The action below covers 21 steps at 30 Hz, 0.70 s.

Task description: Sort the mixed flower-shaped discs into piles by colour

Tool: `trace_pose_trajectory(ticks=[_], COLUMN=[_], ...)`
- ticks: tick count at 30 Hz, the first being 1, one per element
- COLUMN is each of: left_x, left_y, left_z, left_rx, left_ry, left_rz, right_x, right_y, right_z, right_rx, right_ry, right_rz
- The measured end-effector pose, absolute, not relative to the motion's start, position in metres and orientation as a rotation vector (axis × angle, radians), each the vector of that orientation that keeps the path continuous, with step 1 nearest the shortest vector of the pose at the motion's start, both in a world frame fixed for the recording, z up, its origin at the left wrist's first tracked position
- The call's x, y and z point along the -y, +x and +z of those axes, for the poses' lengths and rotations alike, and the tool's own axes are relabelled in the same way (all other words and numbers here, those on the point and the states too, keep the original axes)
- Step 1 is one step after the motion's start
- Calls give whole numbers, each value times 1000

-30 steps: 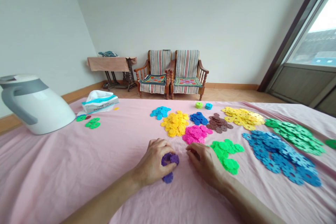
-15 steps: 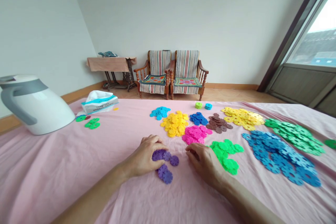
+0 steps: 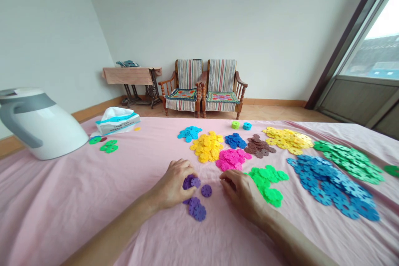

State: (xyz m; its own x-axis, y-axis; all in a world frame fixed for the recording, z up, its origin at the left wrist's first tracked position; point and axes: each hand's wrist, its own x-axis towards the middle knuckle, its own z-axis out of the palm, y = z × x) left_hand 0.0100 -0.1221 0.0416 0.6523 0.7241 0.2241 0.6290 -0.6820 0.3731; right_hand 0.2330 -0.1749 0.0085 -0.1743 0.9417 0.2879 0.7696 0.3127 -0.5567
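Note:
My left hand (image 3: 174, 183) rests on the pink cloth (image 3: 93, 199) with its fingers curled over purple snowflake discs (image 3: 195, 207); a few of them lie loose just right of and below its fingertips. A short way to the right, my right hand (image 3: 241, 191) lies knuckles up with fingers bent, next to a bright green pile (image 3: 268, 181) and just below a magenta pile (image 3: 233, 158). What the right fingers hold, if anything, is hidden.
Sorted disc piles lie beyond: yellow (image 3: 208, 146), cyan (image 3: 188, 133), dark blue (image 3: 235, 140), brown (image 3: 258, 146), a big blue spread (image 3: 333, 185), green (image 3: 350, 160). A white kettle (image 3: 40, 124) and a tissue pack (image 3: 117, 119) stand at left. Two chairs (image 3: 204, 87) are behind.
My left hand has set its purple discs down and drawn slightly up and left, leaving them spread on the cloth. The right hand has barely moved.

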Motion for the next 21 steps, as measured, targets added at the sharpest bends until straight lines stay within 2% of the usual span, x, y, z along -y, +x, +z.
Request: trace_pose_trajectory(ticks=[6,21], left_x=[128,140], left_y=[16,29], left_z=[44,37], left_rx=[-1042,-976], left_ry=[2502,2525], left_rz=[706,593], right_x=[176,175], right_y=[233,232], right_z=[10,9], right_rx=[2004,2008], right_ry=[-1514,-1504], right_rz=[388,385])
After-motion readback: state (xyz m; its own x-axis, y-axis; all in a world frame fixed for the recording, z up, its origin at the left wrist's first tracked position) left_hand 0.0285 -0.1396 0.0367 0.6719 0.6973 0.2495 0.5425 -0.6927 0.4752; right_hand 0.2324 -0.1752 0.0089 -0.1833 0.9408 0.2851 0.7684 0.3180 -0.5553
